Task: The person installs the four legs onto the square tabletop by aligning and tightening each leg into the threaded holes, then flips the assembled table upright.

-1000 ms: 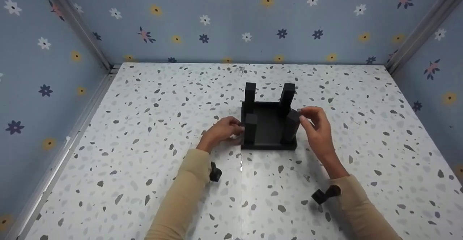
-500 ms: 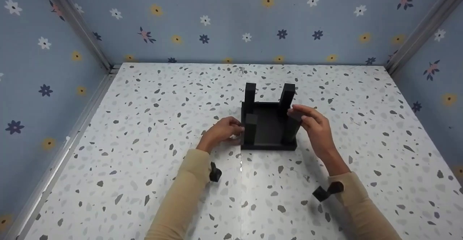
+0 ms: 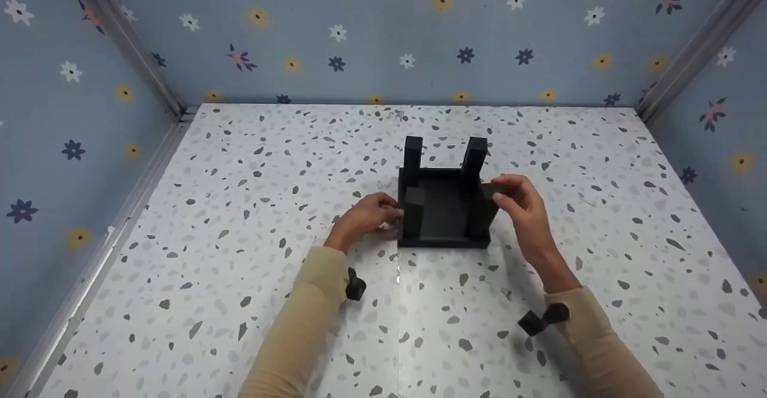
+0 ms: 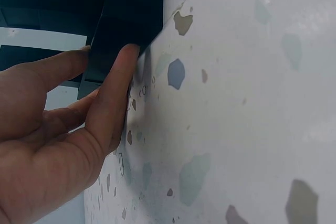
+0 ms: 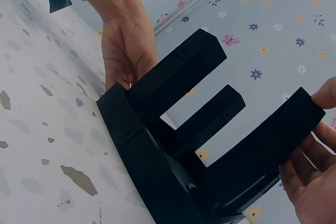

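Observation:
A black piece like an upturned small table, with a square, rimmed base (image 3: 443, 242) and upright square legs, stands on the speckled tabletop. My right hand (image 3: 527, 215) pinches the top of the near-right leg (image 3: 484, 215), thumb on the near side and fingers behind. In the right wrist view this leg (image 5: 268, 145) rises from the base's corner between thumb and fingertips. At the base's left side, my left hand (image 3: 368, 218) holds the edge. The left wrist view shows its fingers (image 4: 113, 93) on both sides of the black rim (image 4: 126, 19), close to the tabletop.
The white speckled table (image 3: 269, 176) has a seam running toward the front. Blue flowered panels (image 3: 383, 38) enclose it at the back and both sides, with metal corner posts (image 3: 129, 44). Black wrist mounts (image 3: 542, 320) stick out from the sleeves.
My right fingers went over the top of the near-right leg, then drew back to its outer side. The leg's top shifted slightly right. My left hand and the base stayed in place.

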A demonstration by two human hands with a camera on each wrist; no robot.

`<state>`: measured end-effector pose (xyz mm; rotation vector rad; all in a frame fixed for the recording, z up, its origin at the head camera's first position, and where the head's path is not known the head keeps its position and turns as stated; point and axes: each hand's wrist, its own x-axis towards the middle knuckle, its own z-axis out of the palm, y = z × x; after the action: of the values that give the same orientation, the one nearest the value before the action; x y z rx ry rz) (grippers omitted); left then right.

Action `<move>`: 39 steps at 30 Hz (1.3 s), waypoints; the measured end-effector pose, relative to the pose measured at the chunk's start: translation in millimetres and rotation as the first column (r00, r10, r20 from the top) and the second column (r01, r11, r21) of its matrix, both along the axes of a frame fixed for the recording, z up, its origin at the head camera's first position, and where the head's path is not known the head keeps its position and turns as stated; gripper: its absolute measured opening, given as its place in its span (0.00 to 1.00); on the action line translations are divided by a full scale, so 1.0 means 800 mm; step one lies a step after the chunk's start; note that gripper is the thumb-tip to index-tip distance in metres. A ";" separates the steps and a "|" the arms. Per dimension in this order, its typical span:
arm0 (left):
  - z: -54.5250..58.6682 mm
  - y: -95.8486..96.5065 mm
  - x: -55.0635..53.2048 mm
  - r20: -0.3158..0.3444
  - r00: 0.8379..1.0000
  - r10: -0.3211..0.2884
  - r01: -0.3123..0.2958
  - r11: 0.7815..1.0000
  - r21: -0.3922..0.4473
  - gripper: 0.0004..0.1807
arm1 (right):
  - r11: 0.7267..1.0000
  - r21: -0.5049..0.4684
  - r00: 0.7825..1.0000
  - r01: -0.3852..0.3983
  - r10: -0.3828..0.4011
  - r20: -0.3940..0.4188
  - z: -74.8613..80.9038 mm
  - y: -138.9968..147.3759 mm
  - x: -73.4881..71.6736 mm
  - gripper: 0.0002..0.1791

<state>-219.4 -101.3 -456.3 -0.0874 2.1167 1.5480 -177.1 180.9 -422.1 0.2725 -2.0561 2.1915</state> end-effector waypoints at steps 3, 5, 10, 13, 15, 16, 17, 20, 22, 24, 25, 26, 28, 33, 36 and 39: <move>0.000 0.000 0.000 0.000 1.000 0.008 -0.008 1.000 0.018 0.13 | 1.000 0.015 1.000 0.017 -0.017 -0.010 -0.001 -0.001 0.001 0.16; 0.000 0.000 0.001 0.000 1.000 0.011 -0.011 1.000 0.029 0.12 | 0.999 0.028 1.000 0.023 -0.023 -0.014 -0.002 -0.002 0.001 0.16; -0.001 0.001 0.001 -0.001 1.000 0.010 -0.010 0.999 0.035 0.11 | 0.998 0.052 0.999 0.036 -0.035 -0.014 -0.005 -0.002 0.003 0.18; -0.002 0.002 0.001 -0.007 1.000 0.006 -0.006 1.000 0.020 0.11 | 0.998 0.048 0.999 0.039 -0.037 -0.029 -0.007 -0.001 0.003 0.18; -0.002 0.002 0.001 -0.010 1.000 0.004 -0.004 1.000 0.012 0.11 | 0.998 0.038 0.998 0.041 -0.039 -0.042 -0.008 0.000 0.003 0.18; -0.001 0.001 0.001 -0.013 1.000 0.002 -0.002 1.000 0.007 0.11 | 0.999 0.032 0.998 0.043 -0.041 -0.050 -0.008 0.001 0.003 0.17; -0.001 0.001 0.000 -0.013 1.000 0.001 -0.001 1.000 0.008 0.11 | 0.999 0.023 0.997 0.044 -0.043 -0.058 -0.009 0.002 0.003 0.16; -0.001 0.001 0.000 -0.018 1.000 -0.001 0.001 1.000 0.003 0.11 | 0.999 -0.019 0.997 0.038 -0.039 -0.073 -0.010 0.003 0.002 0.15; 0.000 0.001 0.001 -0.023 1.000 -0.003 0.003 1.000 -0.002 0.12 | 0.999 -0.048 0.997 0.020 -0.023 -0.074 -0.011 0.002 0.001 0.14; 0.000 0.001 0.001 -0.026 1.000 -0.006 0.006 1.000 -0.009 0.12 | 0.997 -0.080 0.998 -0.008 0.003 -0.069 -0.011 0.002 -0.001 0.14; 0.001 0.001 0.002 -0.027 1.000 -0.007 0.006 1.000 -0.011 0.12 | 0.995 -0.095 0.998 -0.027 0.020 -0.068 -0.010 0.001 -0.002 0.14; 0.001 0.001 0.002 -0.027 1.000 -0.007 0.007 1.000 -0.013 0.12 | 0.993 -0.110 0.997 -0.049 0.042 -0.066 -0.010 0.000 -0.003 0.15; 0.002 0.001 0.002 -0.031 0.999 -0.011 0.010 1.000 -0.022 0.12 | 0.987 -0.126 0.993 -0.101 0.093 -0.072 -0.009 -0.001 -0.004 0.16; 0.003 0.001 0.002 -0.032 0.999 -0.012 0.011 0.999 -0.033 0.12 | 0.973 -0.129 0.979 -0.190 0.178 -0.100 -0.007 -0.002 -0.004 0.19; 0.002 0.000 0.002 -0.018 1.000 -0.005 0.005 1.000 0.000 0.12 | 0.975 -0.140 0.983 -0.174 0.163 -0.083 -0.007 -0.003 -0.004 0.18; 0.002 0.000 0.002 -0.002 1.000 -0.002 0.002 0.999 0.032 0.11 | 0.985 -0.127 0.992 -0.121 0.116 -0.044 -0.007 -0.004 -0.003 0.16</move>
<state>-218.1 -101.0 -454.8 -0.0727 2.0918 1.5807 -179.5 177.4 -427.5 0.4285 -1.9154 2.3574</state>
